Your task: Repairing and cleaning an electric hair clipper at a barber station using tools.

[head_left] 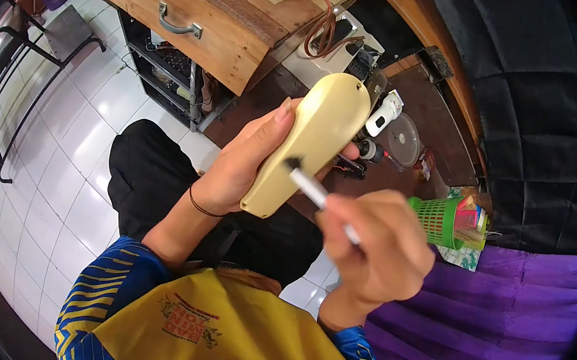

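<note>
My left hand is closed around a pale yellow, elongated plastic casing, thumb along its near side and fingertips showing at its far side. The casing is tilted, broad at the upper end and narrower at the lower, with small dark holes at its ends. In my right hand is a small brush with a white handle. Its dark bristles lie against or just over the casing's lower half, and they look blurred. The casing's underside is hidden.
Beyond the casing, a white hair clipper and a round clear lid rest on a brown surface. A green basket with colourful things stands at right, above a purple curtain. A wooden drawer juts out at upper left.
</note>
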### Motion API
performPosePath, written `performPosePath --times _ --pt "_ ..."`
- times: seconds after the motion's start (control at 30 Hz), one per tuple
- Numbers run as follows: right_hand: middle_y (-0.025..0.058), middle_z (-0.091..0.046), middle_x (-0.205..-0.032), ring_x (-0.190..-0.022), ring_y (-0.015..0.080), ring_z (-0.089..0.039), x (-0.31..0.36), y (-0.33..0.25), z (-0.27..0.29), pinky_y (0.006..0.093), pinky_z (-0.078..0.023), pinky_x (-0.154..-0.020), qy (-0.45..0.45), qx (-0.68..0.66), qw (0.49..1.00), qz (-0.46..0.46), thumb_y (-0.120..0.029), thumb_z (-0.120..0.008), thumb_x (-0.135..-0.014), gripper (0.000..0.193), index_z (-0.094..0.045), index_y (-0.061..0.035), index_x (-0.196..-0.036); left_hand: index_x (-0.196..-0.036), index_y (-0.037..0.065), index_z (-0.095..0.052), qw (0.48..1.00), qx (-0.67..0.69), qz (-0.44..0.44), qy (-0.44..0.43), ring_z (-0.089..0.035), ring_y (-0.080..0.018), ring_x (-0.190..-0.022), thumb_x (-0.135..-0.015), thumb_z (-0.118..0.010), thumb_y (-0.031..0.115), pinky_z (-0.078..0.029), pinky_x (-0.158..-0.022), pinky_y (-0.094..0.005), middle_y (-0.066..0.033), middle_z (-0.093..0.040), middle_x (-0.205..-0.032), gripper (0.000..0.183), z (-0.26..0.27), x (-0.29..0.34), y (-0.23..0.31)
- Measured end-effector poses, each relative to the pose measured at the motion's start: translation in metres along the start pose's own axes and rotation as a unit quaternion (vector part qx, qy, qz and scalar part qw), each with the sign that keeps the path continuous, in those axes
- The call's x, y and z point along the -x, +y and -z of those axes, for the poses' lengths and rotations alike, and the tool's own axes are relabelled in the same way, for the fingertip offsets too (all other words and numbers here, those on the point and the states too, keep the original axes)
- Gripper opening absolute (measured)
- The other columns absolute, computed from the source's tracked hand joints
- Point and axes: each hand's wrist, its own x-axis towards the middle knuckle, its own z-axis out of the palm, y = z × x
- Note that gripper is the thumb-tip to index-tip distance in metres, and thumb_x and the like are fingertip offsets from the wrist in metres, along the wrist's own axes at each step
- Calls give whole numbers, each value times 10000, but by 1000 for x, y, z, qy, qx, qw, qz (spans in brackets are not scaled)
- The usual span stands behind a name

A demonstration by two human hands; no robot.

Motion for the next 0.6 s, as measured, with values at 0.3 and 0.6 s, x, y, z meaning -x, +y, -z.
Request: performPosePath --times 0.3,0.6 --pt "98 -641 -738 -603 206 -602 2 -3 14 286 -452 -533 41 34 998 -32 -82 -801 -811 195 -729 56 -929 -1404 42 -436 999 9 33 -12 -597 -124 -858 -1067 -364 509 -521 -685 -238 -158 -655 -1202 581 1 9 2" --pt "104 -655 -731 -576 199 -623 8 -13 8 282 -466 -486 -133 -129 982 -24 -35 -805 -762 210 -734 75 -927 -1447 62 -408 996 65 47 -31 -586 -131 -862 -1080 -341 481 -514 -690 -247 -147 -658 -1199 561 -2 8 2"
